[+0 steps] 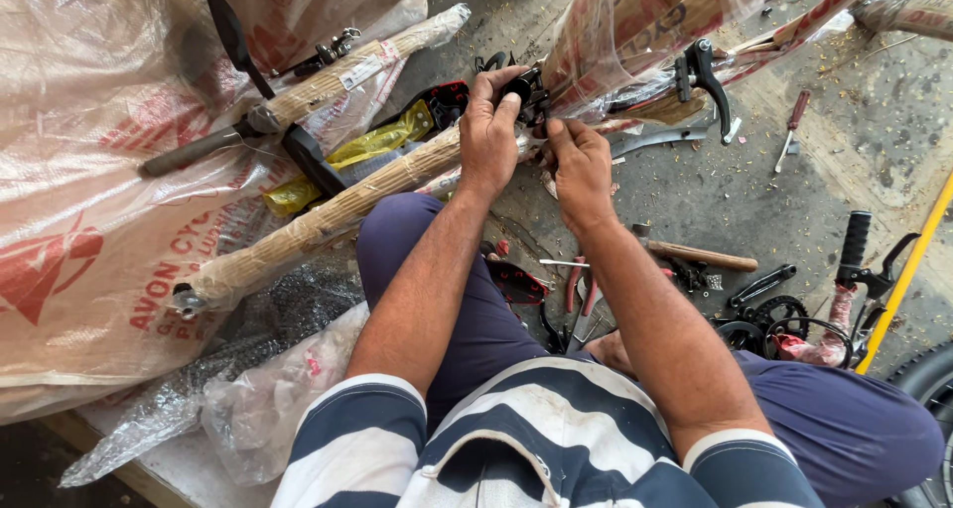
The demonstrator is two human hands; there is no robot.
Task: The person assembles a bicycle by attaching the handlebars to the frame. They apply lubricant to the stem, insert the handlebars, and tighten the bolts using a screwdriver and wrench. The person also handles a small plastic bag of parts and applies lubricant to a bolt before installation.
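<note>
My left hand (488,131) grips a small black bicycle fitting (524,89) at the end of a paper-wrapped frame tube (328,220). My right hand (581,166) is just beside it, fingertips pinching at the same black fitting from the right. Both hands work over my raised left knee in blue trousers (476,310). The fitting is partly hidden by my fingers. A black brake lever (703,76) juts out just right of my hands, under clear plastic wrapping (635,22).
Wrapped bicycle parts in printed plastic (89,220) lie left. On the concrete floor to the right are a wooden-handled hammer (700,257), pliers (581,305), a screwdriver (791,126), a handlebar grip with lever (859,260), a yellow tube (908,270) and a tyre (928,379).
</note>
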